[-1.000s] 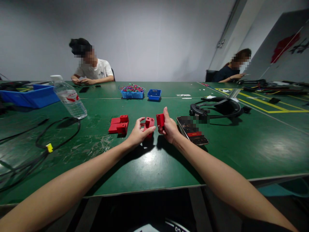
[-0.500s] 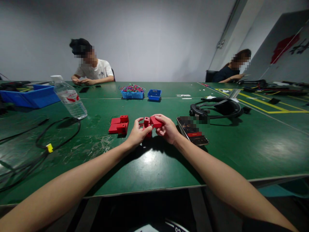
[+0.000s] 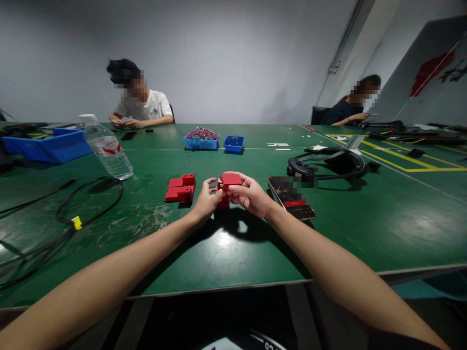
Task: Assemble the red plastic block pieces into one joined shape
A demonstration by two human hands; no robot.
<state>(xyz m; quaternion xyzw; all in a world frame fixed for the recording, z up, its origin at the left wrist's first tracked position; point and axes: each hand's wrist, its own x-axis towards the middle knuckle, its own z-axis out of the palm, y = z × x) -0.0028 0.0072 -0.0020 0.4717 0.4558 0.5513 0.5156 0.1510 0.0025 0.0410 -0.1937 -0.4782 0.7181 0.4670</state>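
We've got our right hand (image 3: 254, 197) pinching a red block (image 3: 232, 180), above and slightly right of the red bracket (image 3: 223, 201) our left hand (image 3: 206, 202) grips.

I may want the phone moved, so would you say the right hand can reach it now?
Probably yes: the phone lies beside the right hand, with nothing visible between them, though that hand's grip holds a red block.

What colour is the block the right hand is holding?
The block in the right hand is red; the head view shows it best.
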